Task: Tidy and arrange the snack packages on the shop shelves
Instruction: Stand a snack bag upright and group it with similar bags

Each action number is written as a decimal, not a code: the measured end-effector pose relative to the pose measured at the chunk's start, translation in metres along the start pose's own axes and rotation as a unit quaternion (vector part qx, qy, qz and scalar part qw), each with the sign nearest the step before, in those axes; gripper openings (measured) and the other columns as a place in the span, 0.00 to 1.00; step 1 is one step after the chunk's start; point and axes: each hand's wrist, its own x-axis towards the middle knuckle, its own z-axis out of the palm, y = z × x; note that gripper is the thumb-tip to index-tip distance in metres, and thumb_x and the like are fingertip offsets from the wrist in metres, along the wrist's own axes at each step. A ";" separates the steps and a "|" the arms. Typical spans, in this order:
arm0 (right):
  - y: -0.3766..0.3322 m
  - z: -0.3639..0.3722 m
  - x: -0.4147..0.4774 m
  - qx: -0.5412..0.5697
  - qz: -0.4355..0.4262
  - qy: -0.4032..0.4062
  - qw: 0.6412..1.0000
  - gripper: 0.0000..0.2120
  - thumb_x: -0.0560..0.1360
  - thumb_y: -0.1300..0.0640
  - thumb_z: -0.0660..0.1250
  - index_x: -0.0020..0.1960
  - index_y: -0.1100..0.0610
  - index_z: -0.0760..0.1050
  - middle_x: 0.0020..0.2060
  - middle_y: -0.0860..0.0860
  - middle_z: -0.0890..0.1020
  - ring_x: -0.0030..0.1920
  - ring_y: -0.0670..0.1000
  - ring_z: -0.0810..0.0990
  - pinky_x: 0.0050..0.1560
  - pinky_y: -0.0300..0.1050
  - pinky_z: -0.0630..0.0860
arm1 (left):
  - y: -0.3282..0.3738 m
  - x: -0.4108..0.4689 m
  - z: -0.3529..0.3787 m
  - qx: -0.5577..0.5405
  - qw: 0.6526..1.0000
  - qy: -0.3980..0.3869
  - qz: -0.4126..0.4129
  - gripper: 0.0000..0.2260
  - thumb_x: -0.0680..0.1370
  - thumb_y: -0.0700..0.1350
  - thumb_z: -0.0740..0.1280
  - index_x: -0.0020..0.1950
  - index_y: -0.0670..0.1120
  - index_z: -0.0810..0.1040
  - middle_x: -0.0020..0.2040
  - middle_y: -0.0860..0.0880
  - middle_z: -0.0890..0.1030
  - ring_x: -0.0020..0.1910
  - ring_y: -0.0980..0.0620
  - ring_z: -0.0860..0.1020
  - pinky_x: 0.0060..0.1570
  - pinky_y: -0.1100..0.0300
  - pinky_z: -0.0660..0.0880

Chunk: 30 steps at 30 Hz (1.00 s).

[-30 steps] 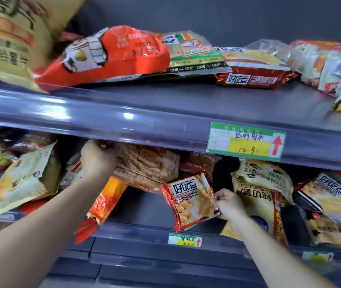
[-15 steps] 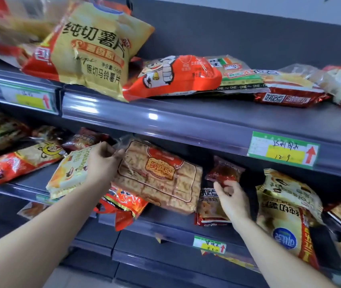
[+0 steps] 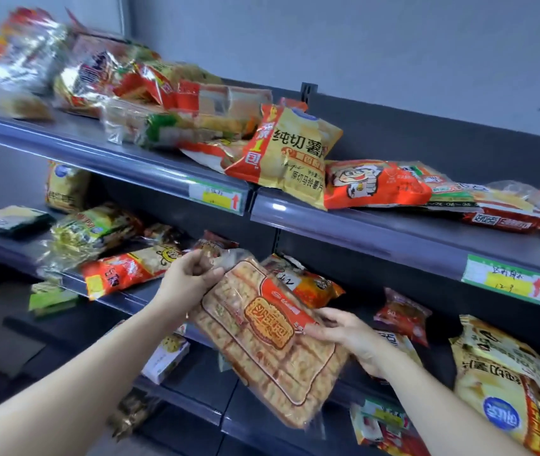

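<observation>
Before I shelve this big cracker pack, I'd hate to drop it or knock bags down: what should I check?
1. Left hand pinches the cracker pack's top corner: ok.
2. Right hand grips its right edge: ok.
3. Pack held level: not ok, tilted.
4. Yellow potato chip bag fully on the upper shelf: not ok, it overhangs the front rail.
5. Free spot on the middle shelf behind the pack: cannot tell, hidden.

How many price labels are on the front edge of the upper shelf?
2. One price label sits left of the overhanging yellow chip bag; the other is far right. That bag may hide more.
</observation>
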 end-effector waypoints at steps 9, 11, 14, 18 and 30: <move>-0.052 0.066 -0.021 0.033 -0.011 -0.056 0.998 0.43 0.47 0.42 0.83 0.60 0.48 0.76 0.52 0.52 0.84 0.54 0.57 0.81 0.53 0.54 0.74 | 0.019 -0.023 -0.105 -0.064 0.993 0.095 -0.011 0.15 0.75 0.38 0.71 0.33 0.45 0.67 0.30 0.47 0.72 0.30 0.50 0.70 0.31 0.59 0.68; -0.066 0.080 -0.023 0.059 -0.038 -0.023 0.997 0.44 0.44 0.41 0.83 0.59 0.49 0.77 0.49 0.51 0.85 0.49 0.54 0.82 0.50 0.49 0.75 | 0.023 -0.026 -0.124 -0.085 0.989 0.116 -0.022 0.15 0.74 0.39 0.72 0.33 0.46 0.67 0.31 0.46 0.73 0.33 0.49 0.72 0.34 0.56 0.69; -0.084 0.096 -0.023 0.118 -0.085 0.022 0.989 0.45 0.41 0.39 0.83 0.56 0.50 0.79 0.49 0.54 0.85 0.47 0.53 0.83 0.44 0.44 0.75 | 0.031 -0.028 -0.146 -0.128 0.980 0.144 -0.037 0.15 0.75 0.39 0.71 0.34 0.46 0.67 0.32 0.45 0.74 0.32 0.48 0.75 0.33 0.56 0.72; -0.108 0.115 -0.021 0.173 -0.146 0.082 0.971 0.36 0.43 0.37 0.82 0.49 0.47 0.81 0.52 0.56 0.83 0.48 0.53 0.80 0.46 0.48 0.72 | 0.044 -0.028 -0.164 -0.180 0.965 0.185 -0.048 0.16 0.76 0.39 0.70 0.34 0.46 0.66 0.32 0.46 0.74 0.29 0.49 0.74 0.30 0.58 0.74; -0.222 0.109 0.020 0.120 -0.229 0.304 0.917 0.18 0.76 0.38 0.60 0.48 0.50 0.79 0.51 0.51 0.82 0.55 0.55 0.79 0.53 0.52 0.77 | 0.087 0.019 -0.192 -0.261 0.934 0.236 -0.056 0.15 0.77 0.39 0.69 0.34 0.45 0.67 0.34 0.45 0.75 0.31 0.48 0.75 0.27 0.56 0.77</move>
